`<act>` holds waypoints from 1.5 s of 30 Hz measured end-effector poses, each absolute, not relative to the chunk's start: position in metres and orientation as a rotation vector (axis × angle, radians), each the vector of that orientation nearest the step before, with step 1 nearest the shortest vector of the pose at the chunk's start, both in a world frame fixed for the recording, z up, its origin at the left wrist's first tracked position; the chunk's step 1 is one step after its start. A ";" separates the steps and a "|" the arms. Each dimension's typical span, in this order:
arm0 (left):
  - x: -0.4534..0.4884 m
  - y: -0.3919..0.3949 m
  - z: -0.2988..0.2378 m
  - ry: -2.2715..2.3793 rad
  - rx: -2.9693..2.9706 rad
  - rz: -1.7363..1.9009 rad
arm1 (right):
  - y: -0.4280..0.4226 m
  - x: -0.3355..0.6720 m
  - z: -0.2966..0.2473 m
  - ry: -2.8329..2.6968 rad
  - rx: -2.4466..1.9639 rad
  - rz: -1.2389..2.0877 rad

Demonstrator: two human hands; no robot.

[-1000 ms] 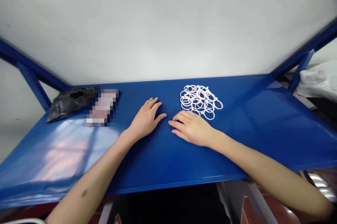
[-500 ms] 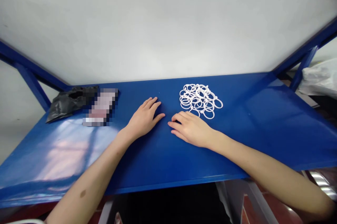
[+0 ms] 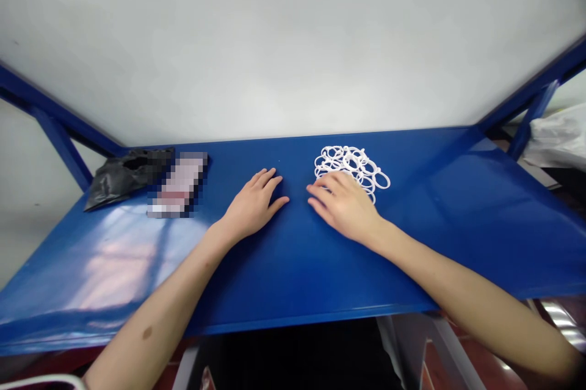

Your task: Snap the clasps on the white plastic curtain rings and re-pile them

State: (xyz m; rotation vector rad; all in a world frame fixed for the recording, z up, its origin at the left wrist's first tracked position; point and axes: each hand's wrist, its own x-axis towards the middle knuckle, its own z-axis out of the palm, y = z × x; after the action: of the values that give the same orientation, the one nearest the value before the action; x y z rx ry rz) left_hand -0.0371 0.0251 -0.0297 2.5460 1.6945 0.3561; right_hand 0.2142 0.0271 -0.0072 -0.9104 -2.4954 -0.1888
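A loose pile of white rings (image 3: 351,162), several of them overlapping and each with a small knob, lies right of the middle on the blue table (image 3: 284,274). My right hand (image 3: 345,204) is over the near left part of the pile and hides some rings; its fingers are apart and slightly bent, with nothing seen in them. Whether it touches the rings I cannot tell. My left hand (image 3: 253,204) rests palm down on the table, left of the pile, its fingers spread and holding nothing.
At the back left lies a black plastic bag (image 3: 114,179), beside a blurred-out flat pinkish item (image 3: 183,179). A pale wall (image 3: 293,42) stands behind the table. Blue frame bars (image 3: 64,143) rise at both sides. A whitish plastic bag (image 3: 561,137) sits beyond the right end.
My right hand has moved up and to the right, from in front of the rings to over their near edge. My left hand stays in place on the table.
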 end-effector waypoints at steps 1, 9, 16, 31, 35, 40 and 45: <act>-0.037 0.025 -0.029 1.695 2.543 0.350 | 0.032 0.218 -0.007 -2.431 -0.991 -0.230; -0.037 0.026 -0.030 1.691 2.541 0.353 | 0.063 0.241 -0.015 -2.329 -1.192 -0.308; -0.036 0.026 -0.031 1.701 2.555 0.327 | 0.064 0.238 -0.016 -2.371 -1.069 -0.210; -0.032 0.022 -0.025 1.718 2.591 0.360 | 0.058 0.228 -0.013 -2.431 -0.971 -0.153; -0.018 0.011 -0.013 1.581 2.689 0.804 | 0.037 0.219 -0.003 -2.428 -0.860 -0.185; -0.007 -0.006 -0.002 1.239 2.793 1.139 | 0.013 0.209 0.000 -2.431 -0.718 -0.318; -0.013 -0.009 0.007 1.134 2.773 0.933 | 0.008 0.208 -0.003 -2.469 -0.716 -0.215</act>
State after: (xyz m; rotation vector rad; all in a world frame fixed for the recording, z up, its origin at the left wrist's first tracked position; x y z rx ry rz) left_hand -0.0128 -0.0091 0.0067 2.7732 1.1345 0.9333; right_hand 0.2081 0.0079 -0.0030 -0.7157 -2.4689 -0.2154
